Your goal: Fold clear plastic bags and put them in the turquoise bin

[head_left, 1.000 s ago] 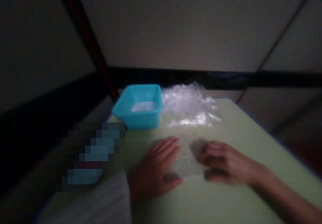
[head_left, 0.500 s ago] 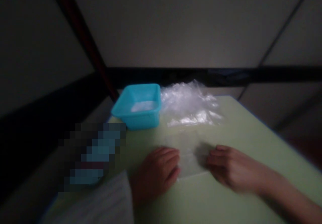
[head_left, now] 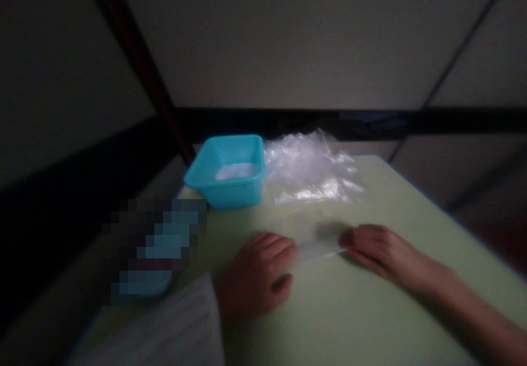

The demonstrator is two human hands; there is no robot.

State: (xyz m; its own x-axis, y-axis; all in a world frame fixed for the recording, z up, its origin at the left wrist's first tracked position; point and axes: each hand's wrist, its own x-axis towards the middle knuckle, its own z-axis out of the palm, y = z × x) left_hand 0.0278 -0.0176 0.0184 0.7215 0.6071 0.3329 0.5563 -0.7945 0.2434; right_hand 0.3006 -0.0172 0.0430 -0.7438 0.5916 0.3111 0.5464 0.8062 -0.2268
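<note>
A thin clear plastic bag (head_left: pixel 317 249) lies on the table between my two hands, its near edge lifted and blurred. My left hand (head_left: pixel 259 275) rests at the bag's left side. Its fingers touch the bag there, while the thumb stands apart from them with a gap between. At the bag's right end, my right hand (head_left: pixel 376 248) pinches the near edge between thumb and fingers. The fingertips of both hands are partly hidden.
Behind the bag sits a crumpled heap of clear plastic (head_left: pixel 313 168). Beside it stands a turquoise basin (head_left: pixel 230 196) with something white inside. A pixelated object (head_left: pixel 164 251) lies at the left edge of the pale green table (head_left: pixel 349 322). Panels rise behind.
The bag's near edge has moved away from me, and my right hand has shifted slightly forward with it. My left thumb has spread away from the fingers.
</note>
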